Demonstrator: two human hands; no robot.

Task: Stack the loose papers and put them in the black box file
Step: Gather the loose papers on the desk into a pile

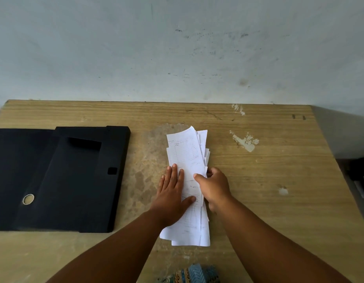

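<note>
A ragged pile of white papers lies lengthwise in the middle of the wooden table, its edges uneven. My left hand rests flat on the pile's left side, fingers spread and thumb across the sheets. My right hand grips the right edge of the pile, thumb on top and fingers curled under. The black box file lies open and flat on the table's left part, lid spread to the left, with a metal ring hole in its spine. Nothing shows inside it.
A pale scuffed wall stands just behind the table's far edge. White paint chips mark the wood to the right of the papers. Dark objects sit off the table's right edge. Patterned cloth shows at the near edge.
</note>
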